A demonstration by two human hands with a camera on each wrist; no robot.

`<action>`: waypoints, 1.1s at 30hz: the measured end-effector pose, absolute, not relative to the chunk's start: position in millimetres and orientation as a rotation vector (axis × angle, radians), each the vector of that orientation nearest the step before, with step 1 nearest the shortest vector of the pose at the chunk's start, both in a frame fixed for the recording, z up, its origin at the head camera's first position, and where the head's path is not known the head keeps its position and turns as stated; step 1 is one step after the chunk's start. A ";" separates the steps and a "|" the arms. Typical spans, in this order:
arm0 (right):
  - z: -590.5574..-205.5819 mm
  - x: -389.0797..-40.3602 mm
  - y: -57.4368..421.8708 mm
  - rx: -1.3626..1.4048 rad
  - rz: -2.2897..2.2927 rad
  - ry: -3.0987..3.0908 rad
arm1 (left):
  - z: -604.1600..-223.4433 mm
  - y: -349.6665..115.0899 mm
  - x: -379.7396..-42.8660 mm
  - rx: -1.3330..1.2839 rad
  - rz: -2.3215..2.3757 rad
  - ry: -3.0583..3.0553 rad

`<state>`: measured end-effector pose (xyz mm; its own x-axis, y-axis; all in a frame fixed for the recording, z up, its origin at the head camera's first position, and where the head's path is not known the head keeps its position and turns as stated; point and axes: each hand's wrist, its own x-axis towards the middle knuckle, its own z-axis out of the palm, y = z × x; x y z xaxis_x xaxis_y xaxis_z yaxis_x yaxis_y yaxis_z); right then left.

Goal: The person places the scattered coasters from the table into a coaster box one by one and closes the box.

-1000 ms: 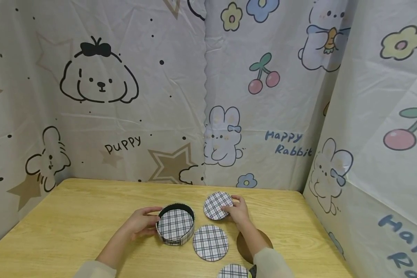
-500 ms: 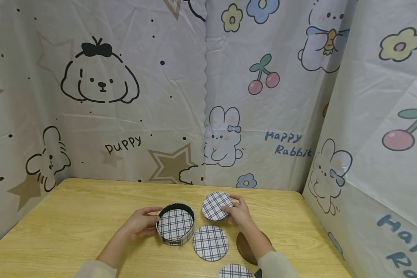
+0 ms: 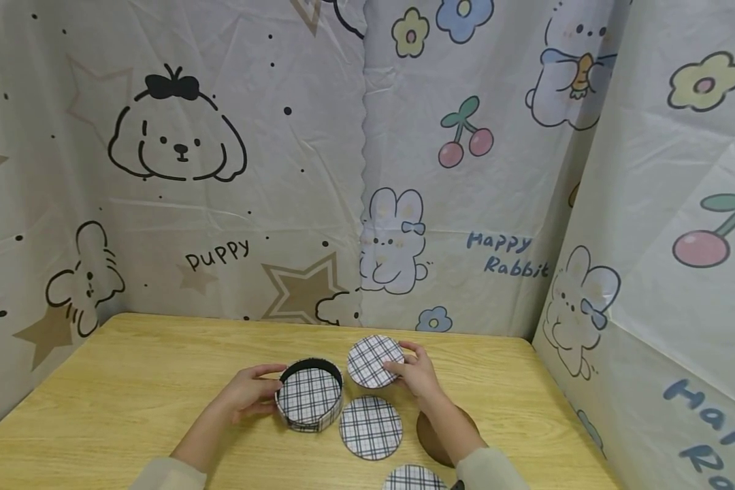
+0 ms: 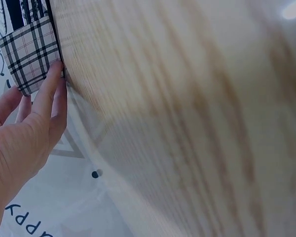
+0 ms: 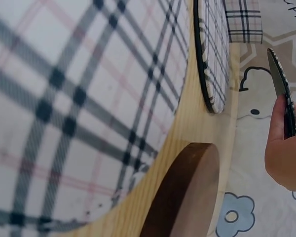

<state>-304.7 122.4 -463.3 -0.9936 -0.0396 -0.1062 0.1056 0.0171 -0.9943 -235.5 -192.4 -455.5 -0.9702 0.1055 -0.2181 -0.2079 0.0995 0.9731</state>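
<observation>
My left hand (image 3: 254, 395) grips the left side of a round plaid coaster holder (image 3: 327, 418), its fingertips against the outer wall (image 4: 32, 54). Inside the holder a plaid coaster (image 3: 309, 396) lies face up below the black-lined rim. My right hand (image 3: 419, 374) pinches another plaid coaster (image 3: 372, 361) by its right edge, thumb on top. In the right wrist view this held coaster (image 5: 281, 79) stands nearly edge-on, above the table. A third plaid coaster (image 3: 371, 427) lies flat just right of the holder.
Another plaid coaster (image 3: 413, 479) lies at the bottom edge of the head view. A brown round disc (image 3: 435, 439) sits partly under my right forearm. Printed curtains (image 3: 282, 204) hang behind and beside the wooden table (image 3: 159, 367).
My right hand has moved slightly left with its coaster, which is now a little closer to the holder. The left hand and the holder have stayed in place.
</observation>
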 end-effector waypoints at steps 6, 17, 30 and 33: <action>-456.2 -294.7 117.4 -0.066 -2.188 2.123 | -455.4 -192.3 -235.7 -0.108 1.963 2.136; -434.4 -276.5 103.1 -0.048 -2.146 2.081 | -456.5 -192.7 -236.5 -0.089 1.953 2.145; -441.7 -277.5 93.9 -0.041 -2.129 2.001 | -457.3 -192.6 -236.7 -0.093 1.961 2.137; -440.5 -275.2 91.7 -0.060 -2.134 1.981 | -457.5 -193.0 -236.9 -0.098 1.955 2.141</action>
